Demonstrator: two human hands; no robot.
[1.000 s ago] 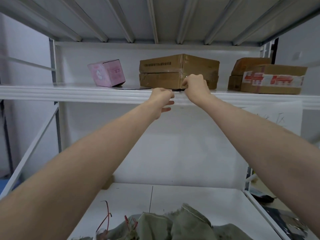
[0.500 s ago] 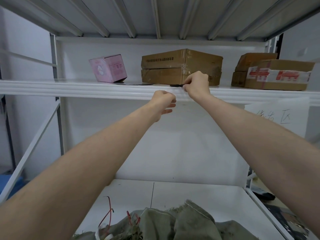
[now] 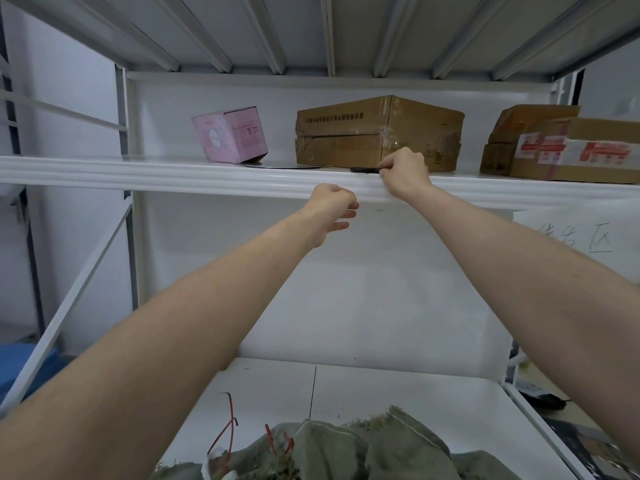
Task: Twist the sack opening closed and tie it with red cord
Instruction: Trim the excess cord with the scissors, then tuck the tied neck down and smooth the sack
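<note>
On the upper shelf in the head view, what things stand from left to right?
Pink box → brown carton → taped boxes. The right hand, pinching a black object, overlaps the carton, so I omit it.

Bare forearms (image 3: 207, 323), bare left hand (image 3: 330, 207), bare right hand (image 3: 403, 173)

The shelf (image 3: 173, 174) is white. The left box (image 3: 230, 135) is pink with a round white motif and darker pink print; the middle carton (image 3: 346, 133) is brown with a line of black print; the right carton (image 3: 588, 150) is brown, banded by white tape printed red. The small object (image 3: 363, 170) is black. Near, the sack (image 3: 398, 448) is olive green, its cord (image 3: 227, 424) red.
</note>
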